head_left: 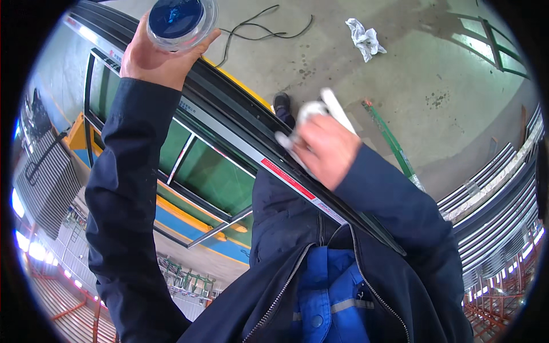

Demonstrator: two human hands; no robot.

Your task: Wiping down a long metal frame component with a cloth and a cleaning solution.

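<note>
My left hand (160, 63) is raised at the upper left, wrapped round a clear plastic tub (210, 26) with a dark blue round surface (174, 16) inside its rim. Whether that blue is a lid or the contents, I cannot tell. My right hand (329, 146) is closed, smeared by motion, over a long black metal frame profile (229, 103). Out of its fingers pokes a white cloth (311, 110), also blurred. The profile runs slantwise from upper left to lower right in front of my body, with a silver, red-labelled strip (289, 179) along its near side.
Beneath the profile stand green-paned frames (211, 171) and yellow-and-blue supports (177, 208). On the grey floor lie a black cable (257, 26), a crumpled white cloth (366, 40) and a green bar (392, 137). Stacked metal profiles (497, 206) are at the right.
</note>
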